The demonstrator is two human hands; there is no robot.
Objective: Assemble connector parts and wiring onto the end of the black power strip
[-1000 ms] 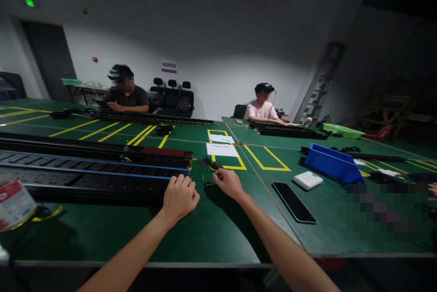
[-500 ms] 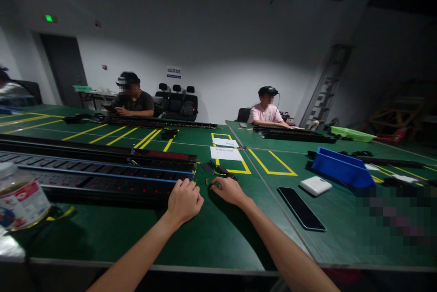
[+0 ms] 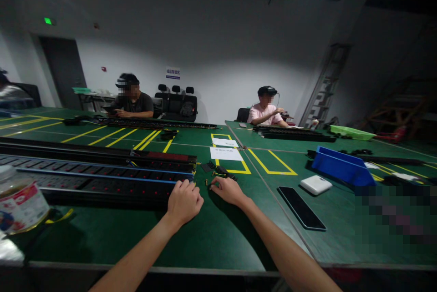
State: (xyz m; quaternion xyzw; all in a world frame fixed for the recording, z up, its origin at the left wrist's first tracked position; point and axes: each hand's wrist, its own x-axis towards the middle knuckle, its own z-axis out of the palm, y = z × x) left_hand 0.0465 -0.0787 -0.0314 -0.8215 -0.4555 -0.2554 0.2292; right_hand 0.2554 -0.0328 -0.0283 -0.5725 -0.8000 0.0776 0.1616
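**Left hand (image 3: 185,202) at the end of the strips (image 3: 102,187), right hand (image 3: 228,190) by the screws (image 3: 206,183)**

Left hand: back up, fingers curled in, at the near right corner of the strips. Grip hidden under the knuckles, can't tell if it has hold of anything. Contact with the strip end unclear too.

Right hand: low over the bench (image 3: 205,242), just right of left hand, small gap between them. Thumb and index bent toward each other, tips nearly meeting. Can't tell if a small part is pinched there.

Strips: long, black, red dots, blue edging. Lie side by side, running off to the left of left hand.

Screws: small, brass-coloured, on the bench in the gap just beyond the hands. Count not clear.

Black parts (image 3: 221,171): small loose pile just beyond right hand. Two paper labels (image 3: 226,153) flat on the bench behind that, inside yellow tape.

Right of right hand: phone (image 3: 302,208) lying flat, white case (image 3: 316,185) just past it, blue bin (image 3: 343,167) farther out.

Far left of left hand: jar (image 3: 22,205) with a red and white label, upright.

Across the bench: person in dark shirt (image 3: 138,104), person in pink shirt (image 3: 264,112) with one arm raised over more black strips (image 3: 295,133).
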